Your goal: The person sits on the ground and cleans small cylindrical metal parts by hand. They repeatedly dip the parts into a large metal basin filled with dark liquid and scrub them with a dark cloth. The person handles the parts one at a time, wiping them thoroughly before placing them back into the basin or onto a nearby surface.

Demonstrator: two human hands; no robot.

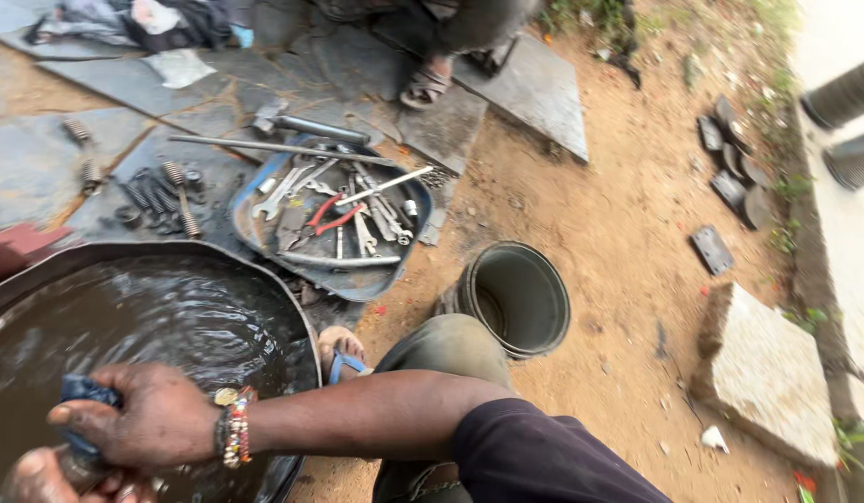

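Both hands work over the water basin (292,307): right hand (148,414) grips a blue cloth (83,391), left hand (36,475) closes on a small dark part (78,466); holding it low probably limits splashing.

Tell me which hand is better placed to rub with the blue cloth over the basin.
Right. The right hand grips the blue cloth above the dark water in the basin. The left hand lies beneath it, mostly cut off by the frame, so its grip is unclear.
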